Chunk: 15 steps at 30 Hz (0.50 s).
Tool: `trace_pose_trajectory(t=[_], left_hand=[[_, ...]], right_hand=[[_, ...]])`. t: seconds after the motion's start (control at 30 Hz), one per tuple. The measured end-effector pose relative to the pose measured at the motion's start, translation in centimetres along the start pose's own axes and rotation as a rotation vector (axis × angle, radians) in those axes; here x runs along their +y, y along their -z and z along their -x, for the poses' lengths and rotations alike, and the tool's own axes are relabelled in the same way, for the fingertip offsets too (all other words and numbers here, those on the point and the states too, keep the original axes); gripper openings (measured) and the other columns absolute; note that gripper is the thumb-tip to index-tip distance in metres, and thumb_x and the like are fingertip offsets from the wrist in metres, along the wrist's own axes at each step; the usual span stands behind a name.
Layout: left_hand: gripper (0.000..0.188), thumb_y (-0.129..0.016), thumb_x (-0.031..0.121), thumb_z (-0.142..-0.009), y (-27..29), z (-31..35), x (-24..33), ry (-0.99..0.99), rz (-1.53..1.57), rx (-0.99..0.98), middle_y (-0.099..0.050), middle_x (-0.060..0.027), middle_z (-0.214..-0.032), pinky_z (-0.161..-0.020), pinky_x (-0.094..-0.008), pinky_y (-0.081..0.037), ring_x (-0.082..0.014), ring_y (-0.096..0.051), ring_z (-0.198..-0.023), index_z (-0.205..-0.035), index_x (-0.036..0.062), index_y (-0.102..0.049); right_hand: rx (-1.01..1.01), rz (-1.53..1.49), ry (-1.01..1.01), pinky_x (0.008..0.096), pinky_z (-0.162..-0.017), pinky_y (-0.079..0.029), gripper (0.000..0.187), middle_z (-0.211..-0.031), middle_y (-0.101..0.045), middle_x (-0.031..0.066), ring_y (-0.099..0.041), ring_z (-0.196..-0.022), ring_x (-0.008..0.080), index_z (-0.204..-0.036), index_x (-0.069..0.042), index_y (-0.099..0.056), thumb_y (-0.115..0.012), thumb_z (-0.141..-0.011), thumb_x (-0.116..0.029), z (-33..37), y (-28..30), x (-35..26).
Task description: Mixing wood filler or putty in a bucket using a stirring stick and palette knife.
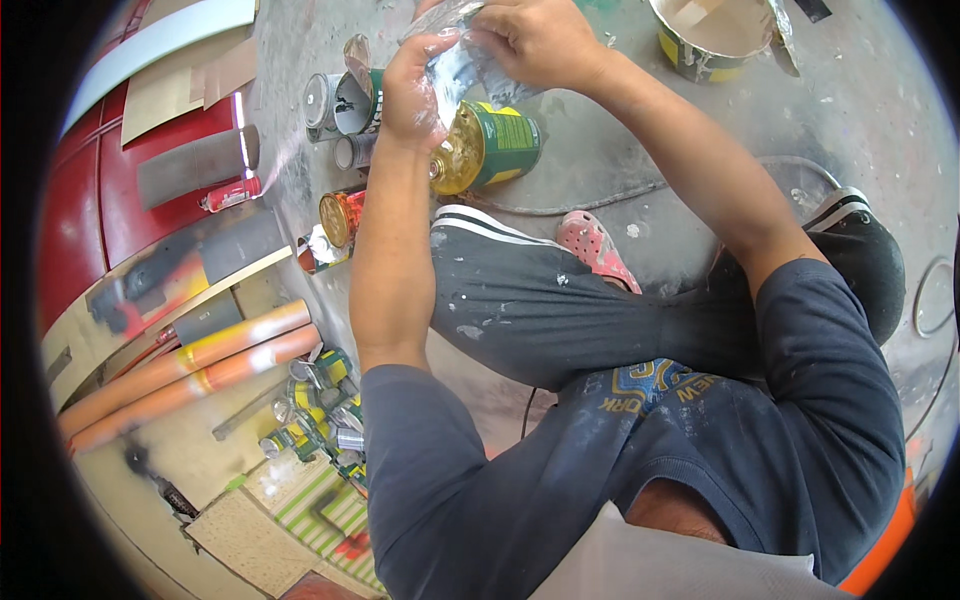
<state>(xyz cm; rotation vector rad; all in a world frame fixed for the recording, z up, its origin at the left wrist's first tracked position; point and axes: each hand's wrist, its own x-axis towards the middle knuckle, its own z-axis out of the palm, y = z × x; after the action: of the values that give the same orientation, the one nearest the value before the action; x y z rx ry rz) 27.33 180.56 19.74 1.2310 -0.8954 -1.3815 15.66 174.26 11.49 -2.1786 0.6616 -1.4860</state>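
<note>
Both of my hands are raised at the top of the view, close together. Between them is a crumpled, clear plastic bag (452,72), smeared with white paste. My left hand (412,95) grips its left side, and white smears show on the palm. The fingers of my right hand (540,42) are curled and pinch the bag's upper right part. Just below the hands, a green and yellow metal can (510,145) lies on its side, its gold end toward the left. The bag hides part of this can.
Several paint cans, among them an orange-topped one (336,220), stand left of my left forearm. A tub (705,65) of beige material stands at the upper right. A hose (600,207) crosses the floor beyond my legs. Orange tubes (200,365) lie at the left.
</note>
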Motion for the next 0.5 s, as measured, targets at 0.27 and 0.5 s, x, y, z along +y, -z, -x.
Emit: trace_pose_trajectory(t=[0.27, 0.5], left_hand=[[0.030, -0.048, 0.016, -0.080, 1.6, -0.6, -0.3, 0.002, 0.107, -0.035, -0.058, -0.0077, -0.093, -0.076, -0.0302, -0.047, -0.0192, -0.058, -0.083, -0.107, 0.0038, -0.049], [0.063, -0.043, 0.019, -0.075, 1.8, -1.0, 0.9, -0.163, 0.020, 0.026, -0.046, -0.0223, -0.124, -0.098, -0.0405, -0.036, -0.0321, -0.047, -0.114, -0.134, 0.0012, -0.031]], right_hand=[[-0.013, -0.114, 0.028, 0.0381, -0.064, -0.047, 0.013, -0.074, -0.061, 0.0100, -0.059, -0.073, 0.0289, -0.074, -0.007, -0.062, -0.060, -0.074, -0.019, 0.0, -0.5, -2.1], [-0.235, -0.081, -0.050, 0.0384, -0.064, -0.047, 0.013, -0.074, -0.061, 0.0107, -0.060, -0.072, 0.0286, -0.076, -0.007, -0.062, -0.058, -0.075, -0.019, -0.6, 0.5, -0.9]])
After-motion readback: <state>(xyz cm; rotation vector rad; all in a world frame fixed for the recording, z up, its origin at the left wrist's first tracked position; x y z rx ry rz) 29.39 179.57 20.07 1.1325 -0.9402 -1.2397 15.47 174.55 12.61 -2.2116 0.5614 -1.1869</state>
